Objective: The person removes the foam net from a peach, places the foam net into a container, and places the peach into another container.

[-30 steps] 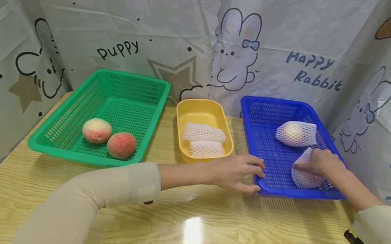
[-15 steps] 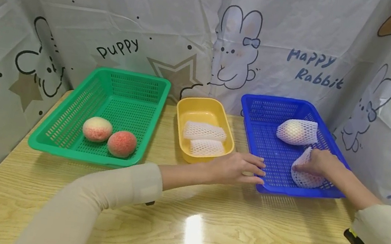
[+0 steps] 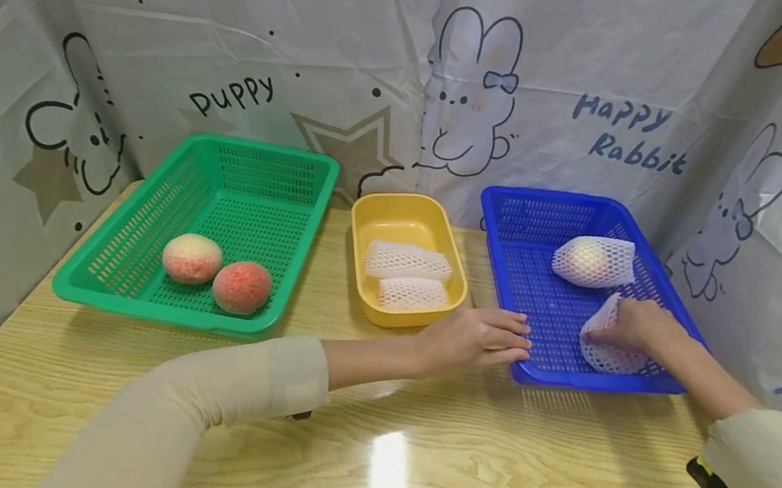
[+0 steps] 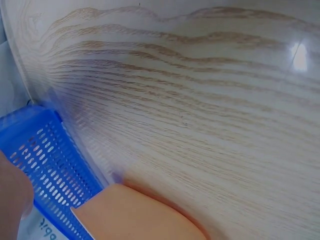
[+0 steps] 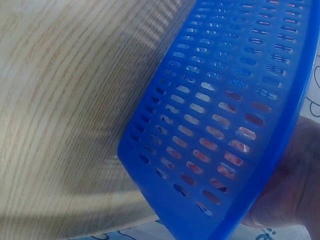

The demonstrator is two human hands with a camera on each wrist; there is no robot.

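My right hand [image 3: 640,325] grips a white foam fruit net [image 3: 609,357] in the front right of the blue basket [image 3: 549,199]. The net bulges around something round, mostly covered by the hand. Farther back in that basket lies a peach in another foam net [image 3: 593,262]. My left hand [image 3: 471,342] holds the basket's front left corner, fingers over the rim and thumb out of sight in the head view. The left wrist view shows the thumb [image 4: 137,215] by the basket's slotted wall. Through the slots in the right wrist view, pinkish patches show behind the wall [image 5: 200,135].
A green basket [image 3: 124,301] on the left holds two bare peaches [image 3: 215,273]. Between the baskets stands a yellow tray [image 3: 361,227] with two flat foam nets [image 3: 407,276]. Wooden tabletop [image 3: 480,460] stretches in front, and a printed curtain [image 3: 361,37] hangs behind and at the sides.
My left hand's spread fingers have come together and closed at the blue basket's corner, the thumb dropping from sight. The right hand stays on the foam net, almost still.
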